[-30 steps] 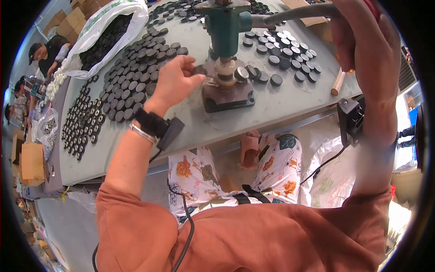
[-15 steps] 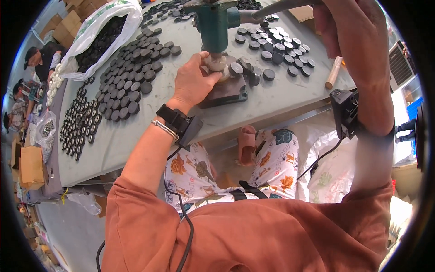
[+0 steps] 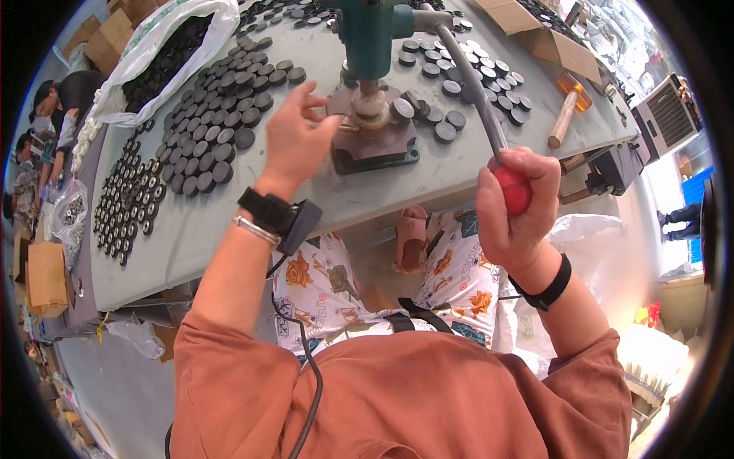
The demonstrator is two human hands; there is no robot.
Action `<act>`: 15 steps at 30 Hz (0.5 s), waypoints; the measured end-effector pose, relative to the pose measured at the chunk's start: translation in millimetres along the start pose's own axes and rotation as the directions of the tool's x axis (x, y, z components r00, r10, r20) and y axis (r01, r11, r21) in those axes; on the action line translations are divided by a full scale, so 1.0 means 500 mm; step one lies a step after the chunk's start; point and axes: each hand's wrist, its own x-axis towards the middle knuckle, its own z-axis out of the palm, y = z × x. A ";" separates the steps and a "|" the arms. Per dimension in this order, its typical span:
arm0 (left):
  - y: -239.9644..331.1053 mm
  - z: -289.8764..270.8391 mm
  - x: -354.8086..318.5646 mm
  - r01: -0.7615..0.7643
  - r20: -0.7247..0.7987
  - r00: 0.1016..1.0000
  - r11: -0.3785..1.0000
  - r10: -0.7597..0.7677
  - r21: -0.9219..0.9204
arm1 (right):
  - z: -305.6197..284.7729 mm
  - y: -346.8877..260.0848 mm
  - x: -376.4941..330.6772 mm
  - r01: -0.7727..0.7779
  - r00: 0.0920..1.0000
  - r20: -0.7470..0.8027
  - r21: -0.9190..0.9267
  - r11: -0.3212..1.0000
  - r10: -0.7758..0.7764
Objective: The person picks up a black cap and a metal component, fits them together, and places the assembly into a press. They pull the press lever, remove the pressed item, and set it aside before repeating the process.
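The right hand [image 3: 527, 228] clenches a red knob [image 3: 514, 193], partly hiding it. The left hand [image 3: 297, 147], fingers loosely parted, is near a green press [image 3: 368, 44], its top cut off.

The table [image 3: 191, 239] is brightly lit, with glare at right and black fisheye corners.

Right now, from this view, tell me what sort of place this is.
Probably a small workshop or assembly room: a green hand press stands on the table, many black discs lie grouped beside it, and cardboard boxes sit at the left.
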 end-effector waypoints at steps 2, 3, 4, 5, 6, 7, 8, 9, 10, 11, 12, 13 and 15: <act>-0.011 -0.064 -0.008 0.005 -0.086 0.995 0.867 0.044 0.498 | -0.003 0.000 0.002 0.040 0.999 0.035 -0.011 0.999 -0.039; -0.011 -0.088 -0.007 0.033 -0.098 0.994 0.750 0.042 0.661 | -0.011 0.002 0.005 0.006 0.999 0.035 -0.009 1.000 -0.006; -0.016 -0.106 -0.010 0.046 -0.112 0.993 0.740 0.040 0.671 | -0.018 0.000 0.003 -0.031 0.999 0.036 -0.004 1.000 0.031; -0.022 -0.124 -0.012 0.125 -0.102 0.992 0.597 -0.073 0.792 | -0.029 -0.015 0.006 -0.174 0.983 0.060 0.043 0.984 0.172; -0.030 -0.140 -0.013 0.181 -0.110 0.976 0.428 -0.186 0.886 | -0.036 -0.021 0.020 -0.176 0.983 0.056 0.043 0.983 0.173; -0.043 -0.155 -0.013 0.132 -0.036 0.973 0.418 -0.230 0.899 | -0.052 -0.023 0.036 -0.185 0.982 0.042 -0.039 0.982 0.186; -0.054 -0.171 -0.017 0.143 -0.047 0.970 0.401 -0.239 0.905 | -0.058 -0.069 0.085 -0.201 0.971 0.089 -0.208 0.957 0.223; -0.060 -0.174 -0.014 0.097 0.007 0.968 0.398 -0.252 0.912 | -0.059 -0.084 0.117 -0.353 0.932 0.040 -0.134 0.926 0.361; -0.062 -0.176 -0.012 0.050 0.062 0.962 0.395 -0.267 0.917 | -0.050 -0.089 0.150 -0.351 0.936 0.014 0.012 0.936 0.351; -0.065 -0.178 -0.011 0.049 0.063 0.962 0.396 -0.267 0.917 | -0.054 -0.093 0.180 -0.385 0.921 0.086 0.065 0.921 0.379; -0.060 -0.174 -0.003 0.074 0.047 0.954 0.386 -0.295 0.919 | -0.050 -0.092 0.214 -0.335 0.942 0.065 0.099 0.937 0.330; -0.056 -0.168 0.005 0.098 0.031 0.946 0.377 -0.322 0.921 | -0.056 -0.079 0.244 -0.290 0.955 0.045 -0.071 0.954 0.293; -0.047 -0.151 0.016 0.110 0.025 0.947 0.398 -0.320 0.911 | -0.029 -0.112 0.282 -0.354 0.935 -0.044 -0.098 0.930 0.352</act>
